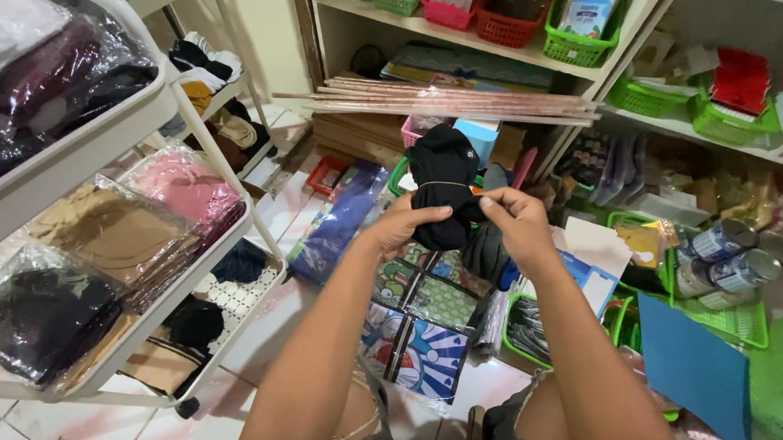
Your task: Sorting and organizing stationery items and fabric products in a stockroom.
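While gripping a black cloth bundle [443, 188] mid-frame, left hand [406, 225] and right hand [515, 222] fingers clamped on it; clear-wrapped pink package [186, 188] at left.

Bare forearms, no sleeves, no jewellery.
Left hand [402, 226] and right hand [517, 220] ungloved; frayed, ripped denim shows at both knees.

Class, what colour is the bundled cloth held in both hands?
Black cloth, seen in the head view.
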